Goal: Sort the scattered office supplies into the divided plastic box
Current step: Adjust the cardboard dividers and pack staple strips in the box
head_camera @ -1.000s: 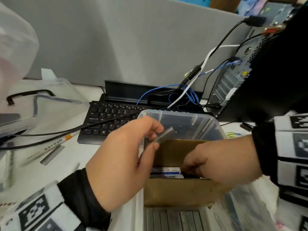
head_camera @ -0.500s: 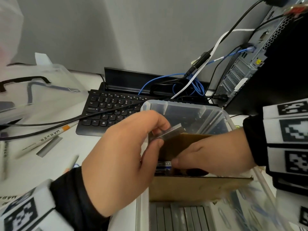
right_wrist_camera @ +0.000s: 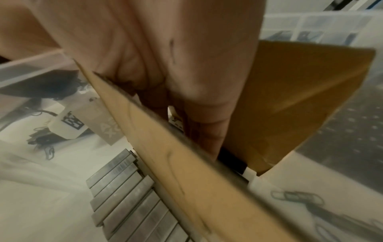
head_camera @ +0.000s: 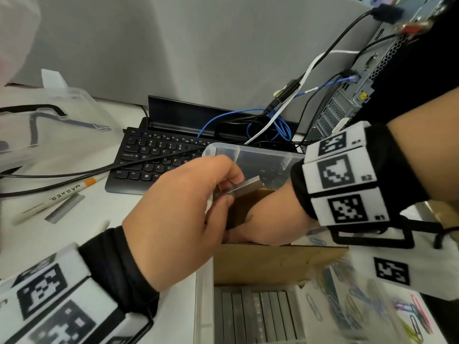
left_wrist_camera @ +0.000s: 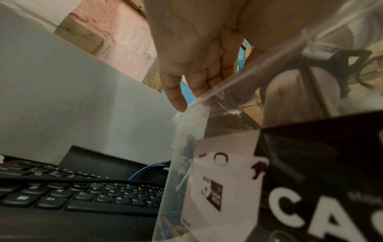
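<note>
My left hand [head_camera: 227,192] pinches a grey strip of staples [head_camera: 244,186] between thumb and fingers, above the far left part of the clear divided box [head_camera: 248,148]. My right hand [head_camera: 268,219] reaches down into a middle compartment walled by brown cardboard [head_camera: 273,264]. Its fingertips are hidden behind the left hand there. In the right wrist view the fingers [right_wrist_camera: 207,139] point down between the two cardboard walls [right_wrist_camera: 290,98], and what they touch is hidden. Several staple strips [head_camera: 255,316] lie side by side in the near compartment.
A black keyboard [head_camera: 154,160] lies beyond the box, with cables [head_camera: 260,125] and a computer tower [head_camera: 347,100] behind it. A marker [head_camera: 67,192] and a loose staple strip [head_camera: 65,208] lie on the desk at left. Coloured paper clips [head_camera: 347,294] fill the right compartment.
My right hand has slid left and deeper into the cardboard compartment, behind the left hand. The left hand still holds the staple strip in nearly the same place.
</note>
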Demonstrator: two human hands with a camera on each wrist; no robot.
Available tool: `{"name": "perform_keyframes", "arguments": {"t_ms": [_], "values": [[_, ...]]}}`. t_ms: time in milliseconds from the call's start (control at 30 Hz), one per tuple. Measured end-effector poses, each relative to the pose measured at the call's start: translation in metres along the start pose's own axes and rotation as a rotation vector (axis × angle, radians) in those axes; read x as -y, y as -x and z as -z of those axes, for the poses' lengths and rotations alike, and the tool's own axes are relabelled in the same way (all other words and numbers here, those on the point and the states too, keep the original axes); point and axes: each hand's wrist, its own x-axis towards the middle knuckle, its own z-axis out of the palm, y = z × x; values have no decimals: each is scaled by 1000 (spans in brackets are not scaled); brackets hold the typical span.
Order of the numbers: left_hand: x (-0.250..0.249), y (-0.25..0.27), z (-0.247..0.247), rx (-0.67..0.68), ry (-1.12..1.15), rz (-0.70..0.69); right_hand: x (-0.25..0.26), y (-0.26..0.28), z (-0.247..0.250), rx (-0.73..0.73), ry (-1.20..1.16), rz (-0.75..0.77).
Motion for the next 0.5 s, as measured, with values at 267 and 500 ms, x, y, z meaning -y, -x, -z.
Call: {"name": "perform_keyframes", "arguments": {"t_ms": [267,500], "values": [[2,0,-3,-55,-5,-14,13,-9,3,7,33,-60],[4,0,-3,-43,-2,-15,17,1,4,-25,85,-68]]}}
